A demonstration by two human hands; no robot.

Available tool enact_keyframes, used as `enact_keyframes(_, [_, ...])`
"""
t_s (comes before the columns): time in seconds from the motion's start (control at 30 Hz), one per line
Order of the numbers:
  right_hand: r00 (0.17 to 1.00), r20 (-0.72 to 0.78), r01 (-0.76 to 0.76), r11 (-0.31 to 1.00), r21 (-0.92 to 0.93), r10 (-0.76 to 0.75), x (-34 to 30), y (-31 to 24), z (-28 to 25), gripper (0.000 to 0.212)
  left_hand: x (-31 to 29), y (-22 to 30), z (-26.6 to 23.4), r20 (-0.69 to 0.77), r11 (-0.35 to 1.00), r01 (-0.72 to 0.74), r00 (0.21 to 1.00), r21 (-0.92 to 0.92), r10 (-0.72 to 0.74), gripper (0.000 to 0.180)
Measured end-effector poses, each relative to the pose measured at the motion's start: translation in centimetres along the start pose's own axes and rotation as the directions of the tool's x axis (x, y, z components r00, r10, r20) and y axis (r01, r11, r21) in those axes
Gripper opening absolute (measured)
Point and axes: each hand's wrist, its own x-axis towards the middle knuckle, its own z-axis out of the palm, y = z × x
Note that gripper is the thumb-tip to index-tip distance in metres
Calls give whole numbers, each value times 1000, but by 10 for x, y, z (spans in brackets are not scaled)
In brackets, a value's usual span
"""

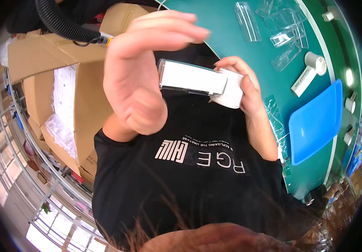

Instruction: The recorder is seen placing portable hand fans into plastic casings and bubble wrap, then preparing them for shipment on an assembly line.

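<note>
A small white handheld fan (230, 93) sits in my right hand (250, 86), whose fingers and thumb are closed around its rounded end. A clear plastic case with a white panel (191, 77) reaches from this end toward the left. Whether the case fully encloses the fan's body cannot be made out. My left hand (134, 71) is raised beside the case's far end, fingers stretched and apart, slightly smeared by motion. Nothing shows in its palm, and it appears apart from the case.
On the green table (214, 21) lie several clear plastic cases (247, 21), another white fan (315, 63), a small white box (303, 82) and a blue tray (315, 124). At left stands an open cardboard box (90, 109) with plastic wrapping inside, below a black corrugated hose (63, 27).
</note>
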Motion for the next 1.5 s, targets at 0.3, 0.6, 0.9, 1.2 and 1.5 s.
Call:
enact_keyframes(0.3, [693, 382, 610, 215, -763, -612, -19, -58, -7, 79, -12, -27, 42, -255, 977, 41, 963, -207, -94, 82])
enact_keyframes(0.6, [871, 77, 357, 519, -777, -485, -34, -60, -17, 68, -14, -21, 46, 186, 713, 492, 865, -500, -466, 70])
enact_keyframes(0.9, [954, -135, 118, 748, -653, -268, -50, -35, -18, 41, -14, -21, 50, 485, 417, 909, 362, 6, -796, 26])
enact_keyframes(1.2, [942, -117, 117, 634, -765, -315, -58, -59, -20, 34, -1, -29, 59, 580, 517, 856, 410, 23, -704, 26])
enact_keyframes(1.5, [935, -151, 100, 646, -756, -322, -56, -63, -18, 32, 0, -25, 62, 548, 491, 870, 433, -45, -716, 27])
